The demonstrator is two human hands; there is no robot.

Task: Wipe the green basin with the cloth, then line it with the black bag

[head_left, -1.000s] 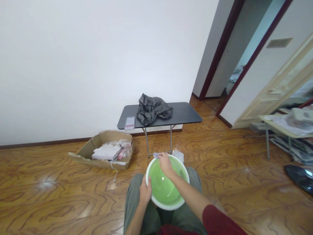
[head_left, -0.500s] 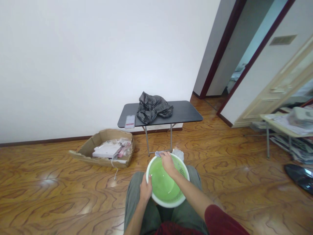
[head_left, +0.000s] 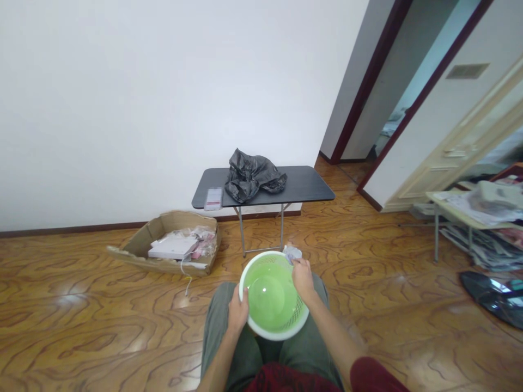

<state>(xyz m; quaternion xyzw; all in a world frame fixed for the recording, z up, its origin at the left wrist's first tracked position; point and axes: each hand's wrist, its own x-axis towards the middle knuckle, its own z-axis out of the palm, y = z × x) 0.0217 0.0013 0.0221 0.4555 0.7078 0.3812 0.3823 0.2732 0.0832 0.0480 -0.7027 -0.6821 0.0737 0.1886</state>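
A round plastic basin, green inside with a white rim and a patterned band near the top, rests over my knees. My left hand grips its left rim, thumb over the inner edge. At the upper right rim my right hand is closed on a small pale cloth, which lies against the rim. Most of the cloth is bunched at the fingertips, so its full shape is hidden.
Ahead stands a black folding table with a crumpled black plastic bag and a small printed card. A cardboard box holding papers and plastic sits on the floor at left. A side table is at right.
My right hand has moved with the cloth along the rim, from the far edge to the upper right. My left hand keeps its hold. The whole view has shifted slightly.
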